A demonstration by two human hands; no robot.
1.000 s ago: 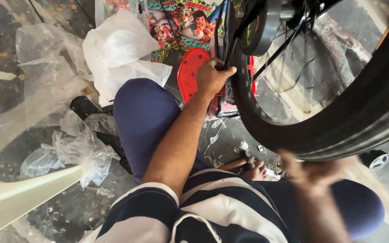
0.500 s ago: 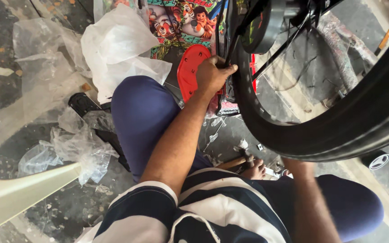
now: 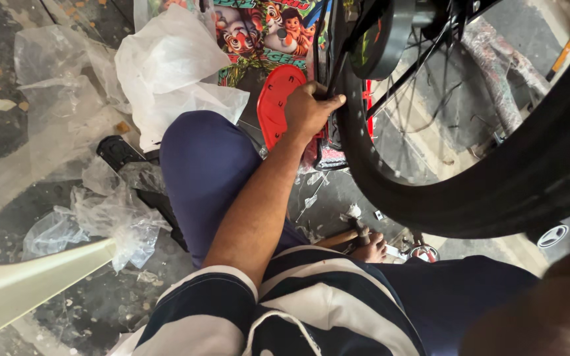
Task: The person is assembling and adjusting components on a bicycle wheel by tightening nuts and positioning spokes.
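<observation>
left hand on the tyre, steadying the wheel

the left hand (image 3: 311, 109) reached out, arm straight over the knee, fingers (image 3: 334, 100) curled on the black tyre (image 3: 430, 198) beside the red pedal (image 3: 275, 105). judged a bracing step; next called for a firm hold. right hand (image 3: 555, 310) blurred at the frame's lower right corner, its grip couldn't be told.

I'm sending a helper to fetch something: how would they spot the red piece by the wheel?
Start at the big black tyre. The left hand grips its edge; directly beside that hand stands the red oval plate. It is the only bright red, hole-dotted piece, unlike the white plastic bags nearby.
</observation>
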